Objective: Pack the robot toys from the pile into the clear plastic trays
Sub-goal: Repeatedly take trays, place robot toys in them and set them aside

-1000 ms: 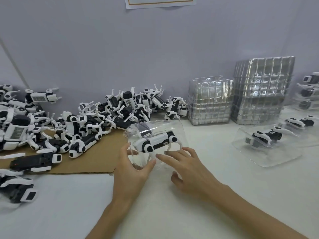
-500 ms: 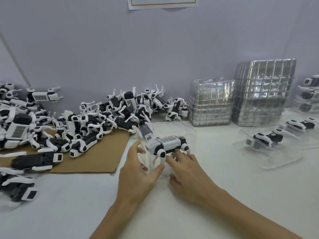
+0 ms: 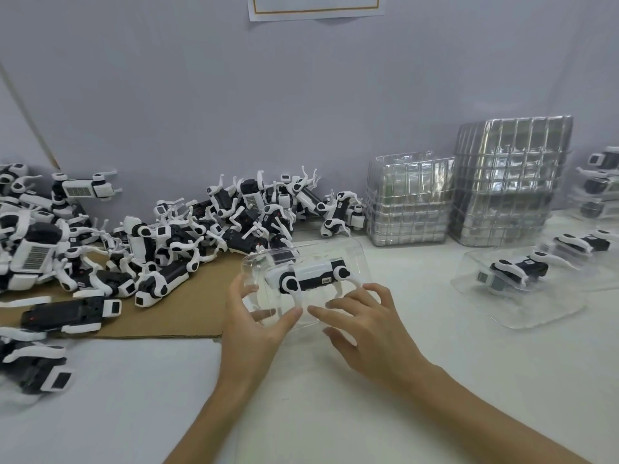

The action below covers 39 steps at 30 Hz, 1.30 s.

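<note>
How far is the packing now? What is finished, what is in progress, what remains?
Done: several packed trays at the right each hold a toy. In hand: the left hand grips a clear tray with one robot toy inside, while the right hand touches its front with spread fingers. Left: a large pile of toys on the cardboard, and two stacks of empty trays by the wall.

Black-and-white robot toy (image 3: 311, 279) seated in clear tray (image 3: 356, 259), frame centre; toy pile (image 3: 167, 242) left; tray stacks (image 3: 408, 209) upper right.
</note>
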Each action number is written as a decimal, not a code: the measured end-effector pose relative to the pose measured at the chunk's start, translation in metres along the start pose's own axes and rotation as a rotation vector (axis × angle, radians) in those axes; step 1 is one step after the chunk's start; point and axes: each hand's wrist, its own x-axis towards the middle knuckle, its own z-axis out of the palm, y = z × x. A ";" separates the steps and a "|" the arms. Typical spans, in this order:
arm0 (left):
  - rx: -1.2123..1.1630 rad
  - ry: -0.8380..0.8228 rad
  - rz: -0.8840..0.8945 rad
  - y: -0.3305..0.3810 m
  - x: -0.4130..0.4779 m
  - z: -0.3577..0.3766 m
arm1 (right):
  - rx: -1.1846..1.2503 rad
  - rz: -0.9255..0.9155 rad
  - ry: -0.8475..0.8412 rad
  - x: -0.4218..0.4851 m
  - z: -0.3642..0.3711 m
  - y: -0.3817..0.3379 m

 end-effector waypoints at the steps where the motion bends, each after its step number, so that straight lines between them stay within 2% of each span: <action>1: -0.025 -0.025 -0.012 0.001 0.000 -0.002 | 0.008 -0.001 0.012 0.001 -0.001 0.000; 7: -0.048 -0.212 -0.109 0.000 0.008 -0.007 | 0.037 0.055 -0.047 0.002 -0.008 0.002; 14: 0.039 -0.228 -0.128 0.000 0.006 -0.006 | 0.179 0.128 0.010 0.007 -0.020 -0.008; 18: 0.109 -0.287 -0.123 0.001 0.005 -0.002 | 0.113 0.139 -0.116 0.009 -0.026 -0.015; 21: 0.106 -0.344 -0.129 0.000 0.004 -0.001 | 0.107 0.242 -0.156 0.010 -0.028 -0.011; 25: 0.163 -0.339 -0.130 -0.004 0.004 -0.001 | 0.046 0.402 -0.094 0.015 -0.029 0.008; 32: 0.163 -0.292 -0.138 -0.007 0.006 -0.002 | -0.065 0.839 -0.113 0.010 -0.047 0.076; 34: 0.172 -0.276 -0.139 -0.007 0.006 -0.002 | -0.088 0.898 -0.133 0.007 -0.054 0.088; 36: 0.183 -0.269 -0.139 -0.007 0.006 -0.001 | -0.099 0.866 -0.083 0.006 -0.056 0.090; 39: 0.193 -0.270 -0.142 -0.007 0.006 -0.001 | 0.010 0.604 0.072 0.013 -0.052 0.067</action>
